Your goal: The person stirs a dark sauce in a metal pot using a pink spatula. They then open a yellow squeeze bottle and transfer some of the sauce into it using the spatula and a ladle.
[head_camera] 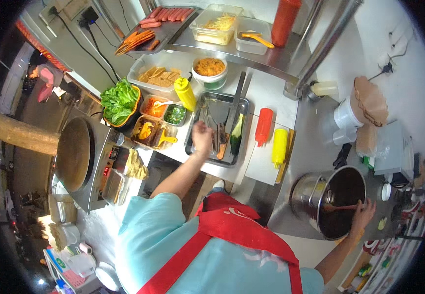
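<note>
My left hand (202, 137), partly blurred, is over the left side of a metal tray (218, 97). Metal tongs (206, 114) lie by its fingers; whether it grips them I cannot tell. Beside it in the tray are a wooden-handled knife (222, 146), a long dark blade (235, 99) and a dark green and pale item (236, 136), perhaps a vegetable. Off to the right, my right hand (365, 215) holds the handle of a stirring utensil (344, 207) at the rim of a deep steel pot (302, 191). The utensil's other end is inside the pot, over dark contents.
A round griddle (73, 154) stands left, with lettuce (120, 103) and topping containers (153, 132) beside it. Red (264, 126) and yellow (279, 147) squeeze bottles lie right of the tray. A steel shelf (231, 57) overhead carries sausages (170, 15). A person (47, 81) is at far left.
</note>
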The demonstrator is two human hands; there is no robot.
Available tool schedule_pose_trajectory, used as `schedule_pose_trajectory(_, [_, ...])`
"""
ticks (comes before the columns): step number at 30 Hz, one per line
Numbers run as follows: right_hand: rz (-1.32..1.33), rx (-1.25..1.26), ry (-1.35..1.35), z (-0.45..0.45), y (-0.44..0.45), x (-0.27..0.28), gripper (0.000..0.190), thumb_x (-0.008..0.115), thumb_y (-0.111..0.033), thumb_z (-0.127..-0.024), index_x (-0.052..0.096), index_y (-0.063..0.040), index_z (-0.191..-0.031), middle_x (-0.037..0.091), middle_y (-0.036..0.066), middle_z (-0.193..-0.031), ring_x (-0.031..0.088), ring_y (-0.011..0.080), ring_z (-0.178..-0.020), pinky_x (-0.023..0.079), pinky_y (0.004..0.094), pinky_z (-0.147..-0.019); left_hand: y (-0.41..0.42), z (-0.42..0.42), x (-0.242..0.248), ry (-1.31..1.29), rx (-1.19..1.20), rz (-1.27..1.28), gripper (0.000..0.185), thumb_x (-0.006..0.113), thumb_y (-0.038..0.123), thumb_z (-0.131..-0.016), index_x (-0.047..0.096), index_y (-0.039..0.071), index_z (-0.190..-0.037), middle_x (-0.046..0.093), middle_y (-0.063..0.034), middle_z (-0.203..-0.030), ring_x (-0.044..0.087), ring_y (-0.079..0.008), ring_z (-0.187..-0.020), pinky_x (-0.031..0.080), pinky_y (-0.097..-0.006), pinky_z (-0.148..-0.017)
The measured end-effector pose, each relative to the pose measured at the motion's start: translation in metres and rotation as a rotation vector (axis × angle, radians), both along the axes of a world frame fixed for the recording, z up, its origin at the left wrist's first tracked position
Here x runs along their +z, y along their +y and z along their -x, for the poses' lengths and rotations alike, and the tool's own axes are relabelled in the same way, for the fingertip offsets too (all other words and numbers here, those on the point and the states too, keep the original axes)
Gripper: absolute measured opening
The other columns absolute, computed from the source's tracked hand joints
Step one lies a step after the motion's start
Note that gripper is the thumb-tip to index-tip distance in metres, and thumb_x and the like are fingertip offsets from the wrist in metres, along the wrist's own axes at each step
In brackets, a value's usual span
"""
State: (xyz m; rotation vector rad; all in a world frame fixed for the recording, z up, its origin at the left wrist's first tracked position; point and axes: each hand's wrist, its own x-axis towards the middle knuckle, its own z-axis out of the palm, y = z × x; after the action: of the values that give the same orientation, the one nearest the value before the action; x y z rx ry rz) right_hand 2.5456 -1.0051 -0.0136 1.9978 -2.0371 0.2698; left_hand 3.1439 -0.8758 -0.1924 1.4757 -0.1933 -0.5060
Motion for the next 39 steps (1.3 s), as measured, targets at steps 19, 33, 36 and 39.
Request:
schedule_pose_trajectory(19, [-0.326, 1.014, -0.707, -0.412, 0.066, 0.028, 0.036, 0.063, -0.015, -0.082, 0.056, -0.006, -0.116, 0.047, 0.014, -0.129, 0.046, 0.0302, -0.120, 0.038, 0.0417, -0.100, -0.060, -0.121, 0.014, -0.877, 0.241, -0.080, 0.076, 0.081, 0.017, -0.058, 0.043, -0.002, -0.121, 0.050, -0.0194, -0.112, 0.049, -0.0356, -0.105, 0.039, -0.0449, -0.093])
schedule_pose_trajectory(33, [-0.209, 0.965, -1.314, -0.380, 0.116, 0.035, 0.054, 0.076, -0.007, -0.068, 0.047, -0.002, -0.113, 0.058, 0.014, -0.115, 0.047, 0.0273, -0.121, 0.032, 0.0415, -0.105, 0.025, 0.100, 0.169, -0.698, -0.841, 0.315, 0.064, 0.078, 0.019, -0.063, 0.048, 0.003, -0.117, 0.060, -0.0157, -0.105, 0.060, -0.0321, -0.097, 0.047, -0.0375, -0.084])
schedule_pose_trajectory(36, [-0.273, 1.051, -1.173, -0.332, 0.127, 0.052, 0.053, 0.076, -0.012, -0.069, 0.048, -0.002, -0.113, 0.059, 0.015, -0.116, 0.046, 0.0285, -0.123, 0.032, 0.0425, -0.105, 0.037, 0.133, 0.174, -0.529, -1.105, 0.378, 0.065, 0.074, 0.016, -0.064, 0.045, 0.002, -0.120, 0.058, -0.0123, -0.111, 0.057, -0.0233, -0.103, 0.046, -0.0349, -0.089])
schedule_pose_trajectory(39, [-0.601, 1.305, -1.145, -0.264, 0.131, 0.067, 0.058, 0.076, -0.018, -0.069, 0.048, -0.003, -0.118, 0.054, 0.016, -0.124, 0.041, 0.0299, -0.127, 0.031, 0.0436, -0.106, 0.039, 0.159, 0.150, -0.146, -1.625, 0.379, 0.075, 0.073, 0.013, -0.060, 0.041, 0.004, -0.127, 0.051, -0.0103, -0.121, 0.050, -0.0210, -0.114, 0.040, -0.0364, -0.099])
